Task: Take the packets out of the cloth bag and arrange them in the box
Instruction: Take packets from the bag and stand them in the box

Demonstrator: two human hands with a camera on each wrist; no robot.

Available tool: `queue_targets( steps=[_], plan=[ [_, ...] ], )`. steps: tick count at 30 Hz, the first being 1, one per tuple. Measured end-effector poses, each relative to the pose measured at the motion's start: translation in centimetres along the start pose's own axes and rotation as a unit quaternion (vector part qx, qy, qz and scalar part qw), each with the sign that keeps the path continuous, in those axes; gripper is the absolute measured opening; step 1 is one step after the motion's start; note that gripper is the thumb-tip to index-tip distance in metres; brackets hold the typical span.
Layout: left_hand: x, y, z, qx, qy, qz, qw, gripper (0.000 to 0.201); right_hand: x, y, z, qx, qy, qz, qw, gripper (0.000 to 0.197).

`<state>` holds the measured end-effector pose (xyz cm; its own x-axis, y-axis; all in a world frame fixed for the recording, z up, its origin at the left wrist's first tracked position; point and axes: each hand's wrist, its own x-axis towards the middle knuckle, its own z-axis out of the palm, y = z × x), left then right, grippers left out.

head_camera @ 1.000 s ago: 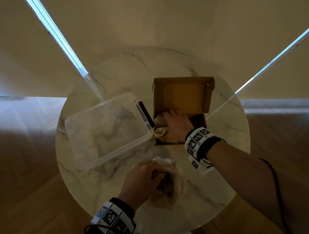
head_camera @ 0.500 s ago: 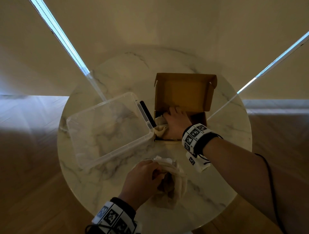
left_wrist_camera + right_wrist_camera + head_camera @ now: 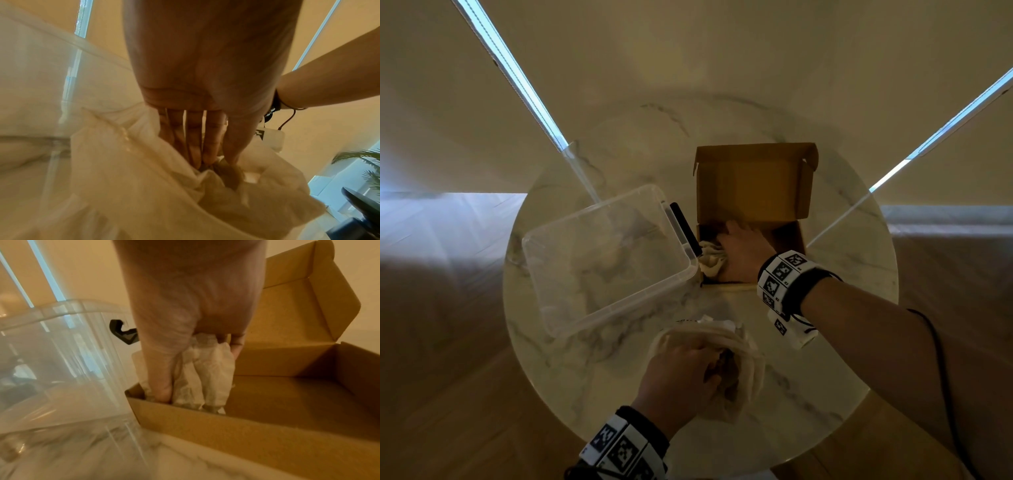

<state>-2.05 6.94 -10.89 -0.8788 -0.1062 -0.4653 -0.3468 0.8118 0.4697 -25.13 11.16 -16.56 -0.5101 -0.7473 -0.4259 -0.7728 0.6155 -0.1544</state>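
Observation:
An open brown cardboard box (image 3: 787,236) (image 3: 287,426) stands on the round marble table (image 3: 825,359), its lid raised behind it. My right hand (image 3: 739,250) (image 3: 185,378) reaches into the box's left end and grips a crumpled whitish packet (image 3: 710,258) (image 3: 207,374) there. The cream cloth bag (image 3: 743,363) (image 3: 144,186) lies on the near side of the table. My left hand (image 3: 685,373) (image 3: 201,154) pinches the bag's rim between thumb and fingers, holding its mouth apart. What is inside the bag is mostly hidden.
A clear plastic tub (image 3: 599,257) (image 3: 51,361) with a black latch (image 3: 685,229) (image 3: 123,332) sits on the table, touching the cardboard box's left side. Wooden floor surrounds the table. A plant (image 3: 366,162) shows at the right of the left wrist view.
My right hand has pushed a little further into the box with the packet. My left hand stays on the bag's rim.

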Motion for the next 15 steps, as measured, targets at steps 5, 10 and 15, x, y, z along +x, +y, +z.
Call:
queue_targets(
  steps=[5, 10, 15],
  plan=[
    [-0.2, 0.0, -0.1, 0.011, -0.005, -0.003, 1.0, 0.028, 0.2, -0.2, 0.4, 0.031, -0.012, -0.017, 0.999, 0.058],
    [-0.2, -0.2, -0.2, 0.008, -0.01, -0.005, 1.0, 0.029, 0.2, -0.3, 1.4, 0.015, 0.015, -0.009, 1.0, 0.063],
    [-0.1, -0.3, -0.2, -0.004, -0.02, -0.006, 1.0, 0.028, 0.7, -0.3, 1.6, 0.024, -0.011, -0.026, 0.999, 0.071]
  ],
)
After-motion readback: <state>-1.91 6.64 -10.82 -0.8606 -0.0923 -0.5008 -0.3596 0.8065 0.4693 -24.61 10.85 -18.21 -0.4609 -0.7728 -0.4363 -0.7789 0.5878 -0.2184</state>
